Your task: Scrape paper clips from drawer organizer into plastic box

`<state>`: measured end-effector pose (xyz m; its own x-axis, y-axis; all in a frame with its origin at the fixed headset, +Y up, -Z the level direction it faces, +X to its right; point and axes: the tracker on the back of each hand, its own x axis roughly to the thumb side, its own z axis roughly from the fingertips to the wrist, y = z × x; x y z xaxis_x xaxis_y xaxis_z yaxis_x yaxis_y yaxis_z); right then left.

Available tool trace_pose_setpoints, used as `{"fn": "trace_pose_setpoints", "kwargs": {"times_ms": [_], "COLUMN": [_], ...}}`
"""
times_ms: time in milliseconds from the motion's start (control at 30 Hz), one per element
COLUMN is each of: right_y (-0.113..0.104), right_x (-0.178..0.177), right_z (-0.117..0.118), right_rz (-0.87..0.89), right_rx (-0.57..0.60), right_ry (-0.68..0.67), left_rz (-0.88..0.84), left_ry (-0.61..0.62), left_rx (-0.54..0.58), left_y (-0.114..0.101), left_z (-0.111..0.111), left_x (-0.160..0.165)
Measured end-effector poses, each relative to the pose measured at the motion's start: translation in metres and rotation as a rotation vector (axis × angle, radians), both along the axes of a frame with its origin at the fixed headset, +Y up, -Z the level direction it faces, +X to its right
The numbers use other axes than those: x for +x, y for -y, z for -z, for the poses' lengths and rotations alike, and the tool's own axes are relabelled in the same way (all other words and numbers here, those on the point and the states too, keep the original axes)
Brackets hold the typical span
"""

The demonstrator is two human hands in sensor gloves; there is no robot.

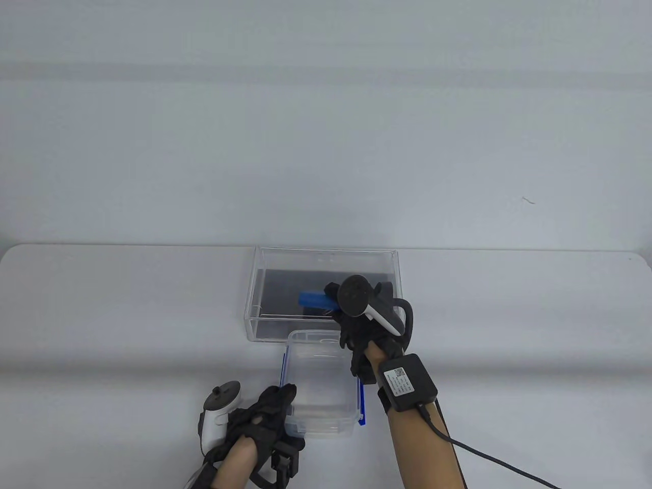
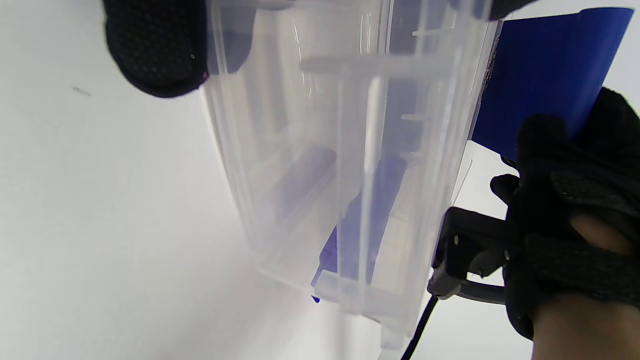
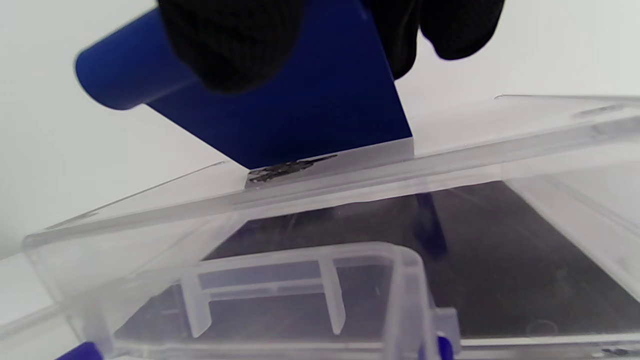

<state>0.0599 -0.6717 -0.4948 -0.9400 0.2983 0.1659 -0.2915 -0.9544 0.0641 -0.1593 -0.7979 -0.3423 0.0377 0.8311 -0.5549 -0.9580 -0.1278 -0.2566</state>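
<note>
A clear drawer organizer (image 1: pixel 265 262) with a dark floor stands at the table's middle. A clear plastic box (image 1: pixel 322 392) with blue latches stands just in front of it. My right hand (image 1: pixel 356 326) grips a blue scraper (image 1: pixel 316 299) and holds its blade on the organizer's front wall. In the right wrist view the scraper (image 3: pixel 300 120) has dark paper clips (image 3: pixel 287 169) gathered at its edge on the organizer rim (image 3: pixel 450 150), just above the box (image 3: pixel 300 280). My left hand (image 1: pixel 265 412) holds the box at its near left corner; its fingers (image 2: pixel 155 50) press the box wall (image 2: pixel 340 175).
The white table ends at a pale wall behind the organizer. A black cable (image 1: pixel 489 458) runs from my right wrist sensor (image 1: pixel 406 382) to the bottom right. A small dark mark (image 1: pixel 527 200) lies on the wall at the right.
</note>
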Motion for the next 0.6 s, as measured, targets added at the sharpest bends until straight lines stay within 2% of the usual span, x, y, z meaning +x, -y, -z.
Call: {"fn": "trace_pose_setpoints", "kwargs": {"times_ms": [133, 267, 333, 600], "right_y": [-0.011, -0.029, -0.031, -0.032], "right_x": [0.004, 0.007, 0.008, 0.029], "right_z": [-0.007, -0.028, -0.040, -0.079], "right_rz": [0.008, 0.049, 0.092, 0.145], "right_rx": [-0.053, -0.166, -0.254, -0.181], "right_ry": [-0.073, -0.177, -0.217, -0.178], "left_rz": [0.010, 0.022, 0.025, 0.064], "left_ry": [0.000, -0.004, 0.000, 0.023], "left_rx": [0.003, 0.005, 0.007, 0.032], "left_y": [0.001, 0.002, 0.001, 0.002], "left_z": [0.001, 0.001, 0.001, 0.003], "left_x": [-0.001, -0.001, -0.001, -0.002]}}
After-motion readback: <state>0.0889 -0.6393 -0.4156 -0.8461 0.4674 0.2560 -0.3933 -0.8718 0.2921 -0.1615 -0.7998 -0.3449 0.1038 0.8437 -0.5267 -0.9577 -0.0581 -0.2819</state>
